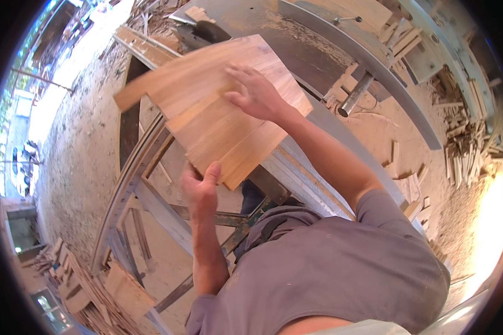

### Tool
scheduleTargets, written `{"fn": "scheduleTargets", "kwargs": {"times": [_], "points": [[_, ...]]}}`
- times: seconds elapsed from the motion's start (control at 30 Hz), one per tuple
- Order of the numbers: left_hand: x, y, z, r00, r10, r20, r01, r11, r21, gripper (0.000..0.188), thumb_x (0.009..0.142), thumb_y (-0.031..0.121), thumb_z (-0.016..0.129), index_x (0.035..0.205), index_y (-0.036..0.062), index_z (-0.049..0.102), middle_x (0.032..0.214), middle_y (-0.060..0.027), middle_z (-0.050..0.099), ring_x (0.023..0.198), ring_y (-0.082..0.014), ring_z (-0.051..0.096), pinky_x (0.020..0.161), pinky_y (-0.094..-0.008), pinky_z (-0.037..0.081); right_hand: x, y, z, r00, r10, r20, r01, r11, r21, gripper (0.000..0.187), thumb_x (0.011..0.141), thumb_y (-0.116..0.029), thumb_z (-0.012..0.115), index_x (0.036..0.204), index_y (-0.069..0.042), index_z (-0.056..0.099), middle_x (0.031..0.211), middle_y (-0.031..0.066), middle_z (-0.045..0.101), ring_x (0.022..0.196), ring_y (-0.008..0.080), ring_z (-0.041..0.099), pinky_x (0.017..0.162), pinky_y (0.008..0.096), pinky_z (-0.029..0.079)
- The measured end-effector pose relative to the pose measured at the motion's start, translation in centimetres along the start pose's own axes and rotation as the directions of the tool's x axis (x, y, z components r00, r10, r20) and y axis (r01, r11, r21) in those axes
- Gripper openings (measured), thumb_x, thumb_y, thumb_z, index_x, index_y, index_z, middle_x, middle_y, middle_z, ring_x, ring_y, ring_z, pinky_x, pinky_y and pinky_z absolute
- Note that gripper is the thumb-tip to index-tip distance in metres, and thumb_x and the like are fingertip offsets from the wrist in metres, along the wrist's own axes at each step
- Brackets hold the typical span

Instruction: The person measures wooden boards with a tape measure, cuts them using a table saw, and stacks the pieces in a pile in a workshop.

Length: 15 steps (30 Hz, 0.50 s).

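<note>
Wooden panel (207,114) of joined strips, stepped along its left side — in front of the person's grey shirt (324,262). Left hand (200,187) grips the panel's near edge. Right hand (255,93) flat on its upper face, fingers loosely spread. Beyond the panel, metal table (307,50); well to its right — piled offcuts (468,151).

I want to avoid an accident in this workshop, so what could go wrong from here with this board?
The left hand grips the board by its near edge, while the right hand is spread palm-down over the top, so the board might tip or slip. Its long end, jutting out at the left, could bump something nearby. Wood scraps littering the floor at right might trip someone.
</note>
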State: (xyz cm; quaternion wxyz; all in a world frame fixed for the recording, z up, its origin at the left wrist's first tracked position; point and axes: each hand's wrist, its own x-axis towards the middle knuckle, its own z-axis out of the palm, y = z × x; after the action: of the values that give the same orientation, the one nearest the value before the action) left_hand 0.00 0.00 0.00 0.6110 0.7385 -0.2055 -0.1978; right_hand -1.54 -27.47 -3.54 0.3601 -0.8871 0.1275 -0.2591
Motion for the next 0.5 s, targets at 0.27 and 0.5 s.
{"fn": "scheduleTargets", "kwargs": {"times": [0.27, 0.5], "points": [[2.1, 11.0, -3.4, 0.884, 0.381, 0.27, -0.467, 0.694, 0.548, 0.029, 0.086, 0.013, 0.076, 0.109, -0.0015, 0.066, 0.085, -0.0054, 0.064, 0.075, -0.018, 0.06, 0.071, -0.0313, 0.049, 1.0, -3.0, -15.3, 0.841, -0.224, -0.493, 0.253, 0.967, -0.007, 0.069, 0.09, -0.045, 0.075, 0.137, 0.002, 0.058, 0.124, 0.0215, 0.067, 0.115, 0.0297, 0.063, 0.099, 0.043, 0.049], [7.7, 10.2, 1.2, 0.693, 0.714, -0.101, -0.65, 0.679, 0.34, 0.036, 0.096, 0.013, 0.067, 0.129, -0.0005, 0.061, 0.118, -0.0143, 0.067, 0.108, -0.023, 0.064, 0.097, -0.0336, 0.05, -7.0, -1.0, -24.2, 0.906, 0.168, -0.389, -0.108, 0.979, 0.171, 0.037, 0.088, -0.03, 0.081, 0.105, 0.002, 0.075, 0.079, -0.0027, 0.064, 0.07, 0.0065, 0.054, 0.062, 0.0245, 0.041]]}}
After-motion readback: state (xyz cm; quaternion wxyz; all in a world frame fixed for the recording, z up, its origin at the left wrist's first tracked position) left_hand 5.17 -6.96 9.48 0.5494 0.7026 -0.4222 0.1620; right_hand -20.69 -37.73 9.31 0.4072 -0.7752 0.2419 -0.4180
